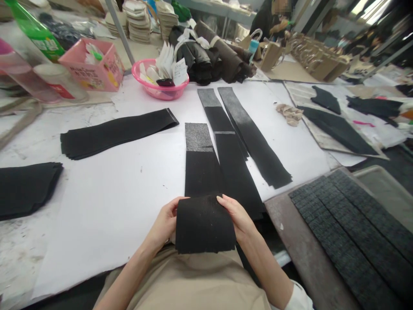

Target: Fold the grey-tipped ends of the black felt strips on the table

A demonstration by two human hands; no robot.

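Observation:
A black fabric strip [205,224] hangs bent over at the table's near edge, its near end towards my body. My left hand [166,221] grips its left side, the fingers partly hidden behind the cloth. On the right side, my right hand [237,215] holds the same strip, thumb on top. Beyond my hands the cloth runs flat to a speckled grey end [199,137]. Close beside it on the right lies another black strip [237,172], and further right a long strip with a greyish far end [258,137].
Black strip stacks [116,132] lie at the left. A pink basket [160,89], a pink box [92,64] and dark fabric rolls [222,54] line the back. At the right are a crumpled cloth [289,114] and dark textured panels [351,232]. A person [269,21] is in the background.

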